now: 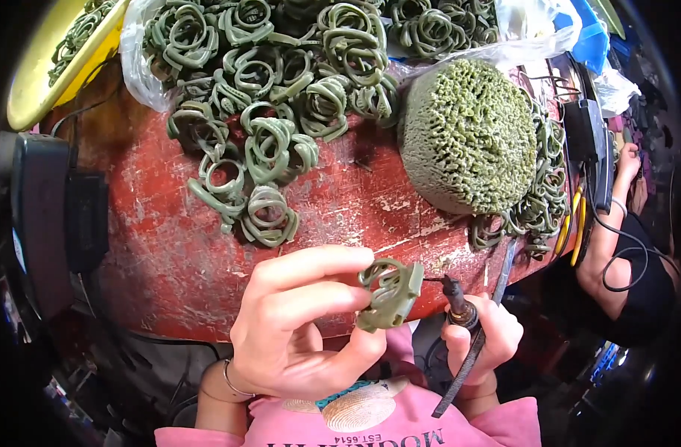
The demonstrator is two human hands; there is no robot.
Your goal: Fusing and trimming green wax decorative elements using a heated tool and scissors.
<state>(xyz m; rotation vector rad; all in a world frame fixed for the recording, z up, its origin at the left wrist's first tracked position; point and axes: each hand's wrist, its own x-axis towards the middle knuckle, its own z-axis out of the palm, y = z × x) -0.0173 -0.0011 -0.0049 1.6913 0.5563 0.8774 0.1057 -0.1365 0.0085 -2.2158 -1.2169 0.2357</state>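
Observation:
My left hand (303, 320) holds a small green wax-like piece (391, 294) with curled loops and a flat bar, pinched between thumb and fingers above the table's near edge. In my right hand (489, 335) is a soldering iron (458, 302) with a dark shaft and brass-coloured collar. Its thin tip points left at the piece's bar; whether they touch is unclear. A long flat file-like strip (463, 372) crosses my right hand's fingers, and how it is held I cannot tell. Similar looped green pieces (270, 216) lie beyond my left hand.
A thick round green block (471, 138) with a rough top stands on the worn red table (154, 246). More green pieces crowd clear plastic bags (143, 59) and a yellow basin (27, 93). Dark devices with cables flank the table. Another person's arm (605, 231) is at right.

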